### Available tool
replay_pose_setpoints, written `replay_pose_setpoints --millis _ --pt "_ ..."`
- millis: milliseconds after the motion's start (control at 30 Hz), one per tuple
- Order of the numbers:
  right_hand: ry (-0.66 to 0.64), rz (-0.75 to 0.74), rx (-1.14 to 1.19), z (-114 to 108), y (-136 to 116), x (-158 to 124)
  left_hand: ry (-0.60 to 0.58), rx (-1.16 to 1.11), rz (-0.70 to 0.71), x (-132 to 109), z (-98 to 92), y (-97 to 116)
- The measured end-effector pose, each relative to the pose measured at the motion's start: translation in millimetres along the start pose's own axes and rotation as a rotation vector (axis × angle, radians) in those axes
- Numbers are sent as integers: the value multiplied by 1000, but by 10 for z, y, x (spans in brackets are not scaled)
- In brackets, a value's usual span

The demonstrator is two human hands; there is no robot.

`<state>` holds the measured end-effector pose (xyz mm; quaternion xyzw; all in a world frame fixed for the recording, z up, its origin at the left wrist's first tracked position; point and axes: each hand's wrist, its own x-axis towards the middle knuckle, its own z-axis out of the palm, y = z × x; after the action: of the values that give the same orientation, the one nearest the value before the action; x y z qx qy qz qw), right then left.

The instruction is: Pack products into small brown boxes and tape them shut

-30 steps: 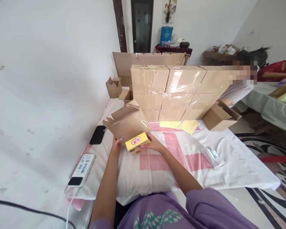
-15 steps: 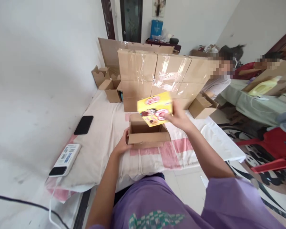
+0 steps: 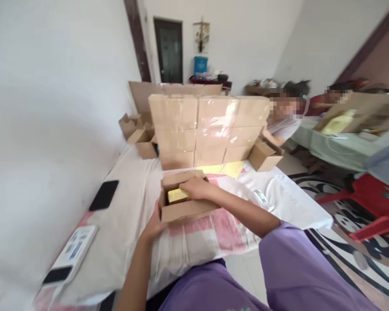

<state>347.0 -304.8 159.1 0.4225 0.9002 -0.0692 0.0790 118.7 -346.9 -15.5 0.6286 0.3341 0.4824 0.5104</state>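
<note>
An open small cardboard box (image 3: 184,211) sits on the white and pink cloth in front of me. My left hand (image 3: 153,225) grips its near left corner. My right hand (image 3: 197,188) reaches into the box from above, fingers curled over a yellow packet (image 3: 177,195) that lies partly inside. Only the packet's top edge shows.
A wall of taped cardboard boxes (image 3: 207,129) stands behind, with open empty boxes (image 3: 139,134) at its left and one (image 3: 264,156) at its right. Yellow sheets (image 3: 227,169) lie at its foot. A black phone (image 3: 103,195) and a white device (image 3: 73,255) lie left. Two people sit at the right.
The open box was stood upright on the cloth. My right hand lifted the yellow packet above it, then lowered it into the box. My view swung to the right.
</note>
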Motion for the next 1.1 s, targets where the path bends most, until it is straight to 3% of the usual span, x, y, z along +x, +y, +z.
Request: replay_pose_setpoints --millis 333,400,467,533,633,833,967,1100 --pt "11 20 101 117 -45 -169 102 171 -60 -20 79 111" --pt "138 -4 214 120 -27 -287 86 188 -67 -17 58 86" --pt "353 -2 316 137 7 -456 48 175 -58 -15 44 40" --pt "504 100 329 184 37 -635 20 151 -42 -12 38 -17" --pt "407 312 313 297 51 -830 6 132 -37 -5 34 -102" --pt "180 497 257 399 34 -861 -10 151 -20 7 34 -153" --pt "123 471 245 324 102 -778 -5 167 -17 18 55 -96" --pt "188 380 290 324 196 -756 -14 190 -25 26 52 -61"
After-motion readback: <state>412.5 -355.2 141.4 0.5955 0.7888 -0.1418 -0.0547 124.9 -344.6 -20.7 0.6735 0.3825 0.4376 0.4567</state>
